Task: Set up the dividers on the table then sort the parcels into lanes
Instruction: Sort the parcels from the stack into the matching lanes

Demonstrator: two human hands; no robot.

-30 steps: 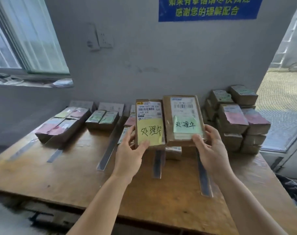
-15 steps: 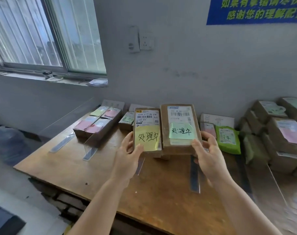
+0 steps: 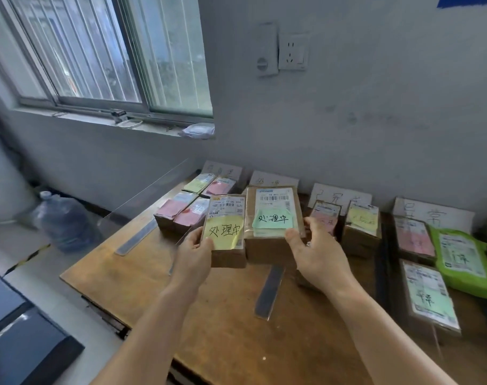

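Head view: two brown cardboard parcels are up in front of the person, side by side and touching. The left hand (image 3: 193,252) grips the smaller parcel (image 3: 227,232), thumb pressed on its yellow handwritten note (image 3: 223,232), the other fingers hidden behind the box. The right hand (image 3: 317,251) holds the larger parcel (image 3: 274,220), thumb on the lower edge of its green note (image 3: 273,220), fingers curled round the right side. Both carry white barcode labels above the notes. They hover over the wooden bench (image 3: 236,329), above a clear divider strip (image 3: 268,291). Against half a second ago, the view has swung left: the window looms larger, a water jug (image 3: 65,220) shows clearly, and the parcels sit nearer the sorted stack (image 3: 181,211).
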